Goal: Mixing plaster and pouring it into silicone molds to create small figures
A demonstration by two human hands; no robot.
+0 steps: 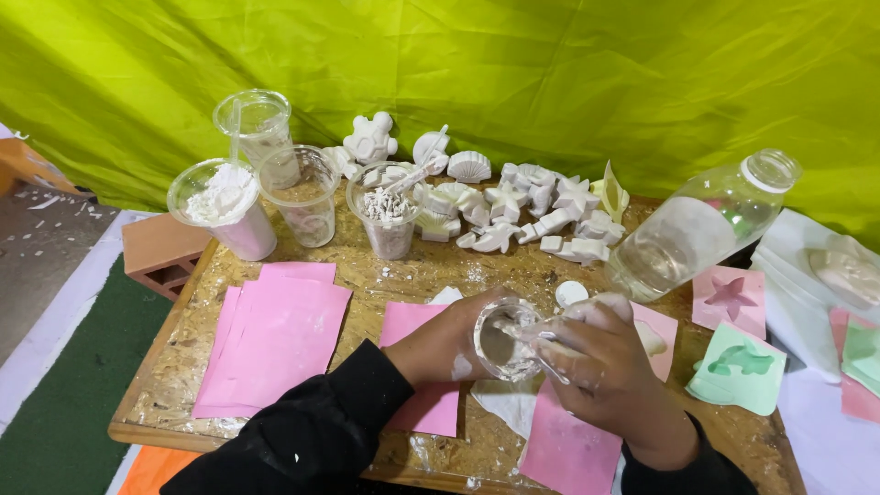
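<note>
Head view: a person works over a chipboard table (183, 367), both hands meeting near its front middle.
Cup: a small clear plastic cup (503, 341) with grey-white wet mix inside, held tilted above the pink sheets at the table's front centre.
Left hand: the left hand (442, 346) is wrapped around the cup's side, fingers closed on it.
Right hand: the right hand (600, 362) is closed around a thin stirrer (541, 337) whose tip sits in the cup; plaster smears show on the fingers.
Doing it well: as I judge it, keep the cup steady, work the stirrer along the wall and bottom, and stir gently so nothing slops over the rim.
Underneath: pink paper sheets (275, 339) lie flat to the left and below the hands.
Right side: a pink starfish mould (730, 298) and a green mould (741, 367) lie near a clear bottle (701, 229) on its side.
Back: white plaster figures (522, 206) and four clear cups (275, 188), some holding powder.
</note>
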